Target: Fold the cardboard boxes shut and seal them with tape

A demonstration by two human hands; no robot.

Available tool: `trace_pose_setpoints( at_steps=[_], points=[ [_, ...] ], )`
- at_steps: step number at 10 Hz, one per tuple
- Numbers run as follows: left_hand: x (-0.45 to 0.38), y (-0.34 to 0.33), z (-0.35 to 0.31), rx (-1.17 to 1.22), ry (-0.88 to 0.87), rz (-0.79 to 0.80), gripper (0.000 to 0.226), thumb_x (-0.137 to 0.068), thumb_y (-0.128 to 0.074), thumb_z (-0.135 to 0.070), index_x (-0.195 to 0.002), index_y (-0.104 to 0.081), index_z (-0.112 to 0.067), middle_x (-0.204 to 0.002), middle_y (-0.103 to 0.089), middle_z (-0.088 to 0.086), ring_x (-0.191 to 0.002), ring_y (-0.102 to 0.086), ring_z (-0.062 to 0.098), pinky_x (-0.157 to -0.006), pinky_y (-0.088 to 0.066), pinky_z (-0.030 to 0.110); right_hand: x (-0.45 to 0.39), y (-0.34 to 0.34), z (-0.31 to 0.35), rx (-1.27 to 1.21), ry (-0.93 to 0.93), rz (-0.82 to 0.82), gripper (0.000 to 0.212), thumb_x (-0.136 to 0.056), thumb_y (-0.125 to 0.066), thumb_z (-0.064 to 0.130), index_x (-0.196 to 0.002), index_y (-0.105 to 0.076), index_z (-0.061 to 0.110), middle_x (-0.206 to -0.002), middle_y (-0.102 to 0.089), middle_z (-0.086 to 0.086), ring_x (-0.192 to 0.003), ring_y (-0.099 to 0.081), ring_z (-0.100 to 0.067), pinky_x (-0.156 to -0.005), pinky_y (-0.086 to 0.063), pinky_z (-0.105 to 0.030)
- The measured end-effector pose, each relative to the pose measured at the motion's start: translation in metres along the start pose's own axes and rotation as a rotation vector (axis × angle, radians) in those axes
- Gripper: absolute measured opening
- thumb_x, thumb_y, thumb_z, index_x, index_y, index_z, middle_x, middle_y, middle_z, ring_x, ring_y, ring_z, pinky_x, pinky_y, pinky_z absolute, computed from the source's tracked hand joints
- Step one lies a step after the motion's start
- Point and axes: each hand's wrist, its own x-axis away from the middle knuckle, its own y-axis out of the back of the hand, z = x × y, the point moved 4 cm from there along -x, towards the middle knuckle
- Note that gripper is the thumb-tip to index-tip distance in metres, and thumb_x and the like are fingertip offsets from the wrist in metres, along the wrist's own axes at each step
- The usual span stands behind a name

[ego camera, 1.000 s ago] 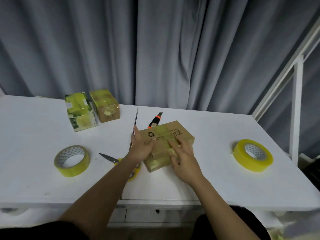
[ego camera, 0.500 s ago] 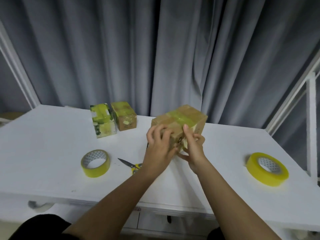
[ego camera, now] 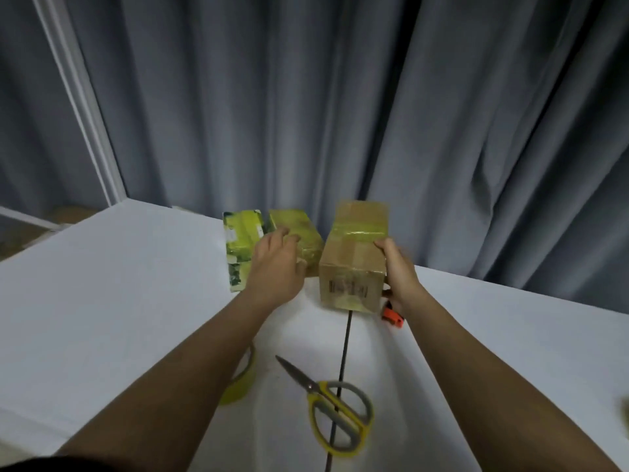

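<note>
My right hand (ego camera: 399, 272) grips right side of brown cardboard box sealed with yellowish tape (ego camera: 354, 258), thumb on its top edge — box stands at back of white table (ego camera: 102, 301), just right of two smaller tape-wrapped boxes. My left hand (ego camera: 277, 267), fingers loosely spread, rests on small brown tape-covered box (ego camera: 299, 229); green-and-white taped box (ego camera: 240, 247) just left of it. Yellow-handled scissors (ego camera: 335, 408) lie near me. Yellow tape roll (ego camera: 240, 379) part-hidden under my left forearm. Orange-handled cutter (ego camera: 393, 315) peeks beside right wrist.
</note>
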Motion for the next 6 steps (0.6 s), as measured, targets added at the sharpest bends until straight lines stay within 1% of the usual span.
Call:
trace_pose_setpoints(
  at_steps=[1, 2, 3, 4, 5, 6],
  points=[
    [-0.028, -0.025, 0.020, -0.148, 0.016, 0.038, 0.048, -0.095, -0.044, -0.024, -0.142, -0.034, -0.019, -0.154, -0.022, 0.004, -0.141, -0.018, 0.023, -0.114, -0.013, 0.043, -0.041, -0.011, -0.002, 0.084, 0.025, 0.020, 0.039, -0.080, -0.053, 0.053, -0.106, -0.063, 0.026, -0.102, -0.071, -0.004, -0.083, -0.066, -0.019, -0.064, -0.049, -0.031],
    [-0.049, -0.048, 0.030, -0.185, 0.037, 0.115, 0.051, -0.098, -0.039, -0.025, -0.147, -0.025, -0.025, -0.158, -0.014, 0.002, -0.145, -0.009, 0.024, -0.115, -0.004, 0.051, -0.071, -0.011, -0.008, 0.134, 0.008, 0.029, 0.041, -0.076, -0.054, 0.058, -0.103, -0.064, 0.029, -0.093, -0.073, -0.001, -0.081, -0.068, -0.018, -0.061, -0.047, -0.029],
    [-0.057, -0.065, 0.036, -0.240, 0.037, 0.198, 0.049, -0.100, -0.037, -0.027, -0.147, -0.025, -0.030, -0.157, -0.018, 0.002, -0.145, -0.013, 0.027, -0.115, -0.001, 0.052, -0.087, -0.005, -0.020, 0.124, -0.034, 0.060, 0.038, -0.077, -0.055, 0.059, -0.095, -0.068, 0.028, -0.083, -0.074, 0.001, -0.082, -0.068, -0.021, -0.073, -0.054, -0.035],
    [-0.057, -0.066, 0.042, -0.276, 0.061, 0.146, 0.048, -0.093, -0.050, -0.017, -0.137, -0.035, -0.031, -0.148, -0.034, -0.002, -0.137, -0.030, 0.027, -0.115, -0.008, 0.052, -0.086, -0.004, -0.029, 0.071, -0.114, 0.176, 0.034, -0.081, -0.057, 0.058, -0.088, -0.072, 0.028, -0.076, -0.074, 0.001, -0.076, -0.069, -0.020, -0.070, -0.055, -0.034],
    [-0.049, -0.061, 0.039, -0.297, 0.068, 0.152, 0.050, -0.091, -0.048, -0.010, -0.136, -0.035, -0.028, -0.153, -0.025, 0.002, -0.144, -0.016, 0.026, -0.116, -0.004, 0.051, -0.070, -0.005, -0.023, 0.084, -0.121, 0.229, 0.040, -0.081, -0.057, 0.065, -0.087, -0.073, 0.030, -0.079, -0.073, 0.006, -0.070, -0.066, -0.011, -0.065, -0.048, -0.028],
    [-0.042, -0.047, 0.023, -0.276, 0.055, 0.162, 0.055, -0.093, -0.043, -0.009, -0.143, -0.026, -0.025, -0.160, -0.004, 0.003, -0.147, 0.001, 0.028, -0.116, 0.001, 0.051, -0.051, -0.007, -0.004, 0.249, 0.033, 0.103, 0.044, -0.088, -0.050, 0.062, -0.114, -0.064, 0.029, -0.120, -0.066, 0.006, -0.102, -0.062, -0.010, -0.085, -0.046, -0.031]
  ],
)
